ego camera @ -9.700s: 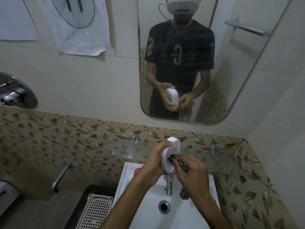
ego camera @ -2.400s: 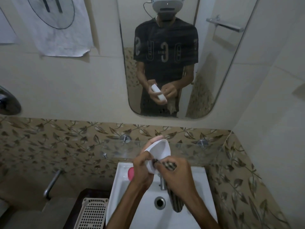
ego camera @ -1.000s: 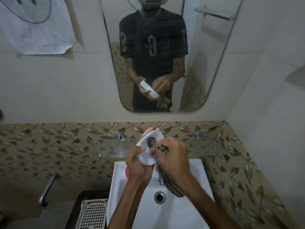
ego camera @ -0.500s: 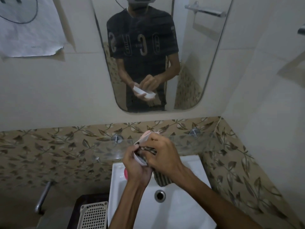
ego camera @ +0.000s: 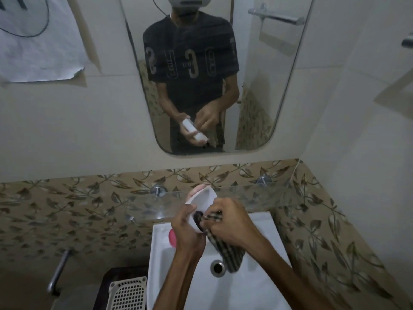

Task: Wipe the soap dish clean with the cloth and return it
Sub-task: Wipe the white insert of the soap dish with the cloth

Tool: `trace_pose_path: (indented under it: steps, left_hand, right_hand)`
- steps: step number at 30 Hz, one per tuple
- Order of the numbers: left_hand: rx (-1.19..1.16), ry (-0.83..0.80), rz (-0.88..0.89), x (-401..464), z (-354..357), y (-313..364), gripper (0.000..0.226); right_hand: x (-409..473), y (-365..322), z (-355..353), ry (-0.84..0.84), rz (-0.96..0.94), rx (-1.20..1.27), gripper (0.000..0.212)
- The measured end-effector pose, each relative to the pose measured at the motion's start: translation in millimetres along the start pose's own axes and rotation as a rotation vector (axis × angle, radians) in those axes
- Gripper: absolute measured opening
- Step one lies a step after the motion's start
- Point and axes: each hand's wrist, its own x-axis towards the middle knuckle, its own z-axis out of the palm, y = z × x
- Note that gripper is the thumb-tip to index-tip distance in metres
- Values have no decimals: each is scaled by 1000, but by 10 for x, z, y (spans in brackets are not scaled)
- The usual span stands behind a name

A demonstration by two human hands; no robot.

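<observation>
Above the white ceramic basin (ego camera: 263,222), the left hand (ego camera: 186,231) gripped the tilted white oval plastic soap dish (ego camera: 204,201), exposing its hollow, so the right hand (ego camera: 230,220) could work the pinched dark checked cloth (ego camera: 230,251) inside.

Your way back to the glass shelf (ego camera: 257,195) is short: its right stretch, past the soap dish (ego camera: 202,205), lies bare and open from above. Behind it the leaf-patterned wall (ego camera: 89,198) blocks you. Below, the sink basin (ego camera: 161,260) is open at its front, though the hanging cloth (ego camera: 230,253) covers the right of the drain (ego camera: 217,267), and a pink object (ego camera: 172,238) sits at the left rim.
</observation>
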Motion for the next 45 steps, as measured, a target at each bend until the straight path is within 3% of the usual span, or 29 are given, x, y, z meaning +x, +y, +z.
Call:
trace_pose_path:
  steps: [4, 7, 12, 15, 19, 23, 25, 28, 30, 34, 37, 41, 45]
  left_hand:
    - [-26, 8, -24, 19, -54, 3, 54]
    - [-27, -7, -25, 25, -35, 73, 53]
    - [-54, 46, -46, 26, 7, 80, 51]
    - [-54, 45, -16, 41, -6, 155, 63]
    - [-77, 16, 15, 28, -28, 179, 84]
    - [-30, 60, 29, 41, -50, 114, 71]
    - [-13, 94, 42, 51, -31, 68, 63]
    - [-24, 202, 29, 75, 23, 25, 55]
    - [-142, 271, -15, 78, 47, 46, 51]
    - [-395, 376, -140, 79, 104, 99, 50]
    - [-373, 398, -225, -15, 265, 73, 61]
    - [-289, 299, -249, -136, 354, 23, 61]
    - [-133, 240, -269, -144, 255, 73, 69]
  right_hand:
    - [-89, -77, 102, 35, -135, 209, 18]
    - [-30, -125, 160, 161, -221, 326, 19]
    - [140, -195, 190, 375, -341, 107, 15]
    - [272, -113, 128, 432, -289, -44, 8]
    - [316, 28, 78, 364, -194, -198, 6]
    - [231, 80, 47, 179, -32, -273, 20]
    - [198, 112, -26, 44, 60, -114, 25]
    - [67, 110, -62, -135, 72, 363, 17]
    - [-47, 114, -27, -37, 54, 654, 12]
    - [-169, 232, 107, 329, 284, 1129, 28]
    - [-187, 230, 249, 436, 248, 979, 24]
    - [-100, 236, 242, 574, 77, 875, 7]
    - [-32, 303, 89, 426, -53, 783, 14]
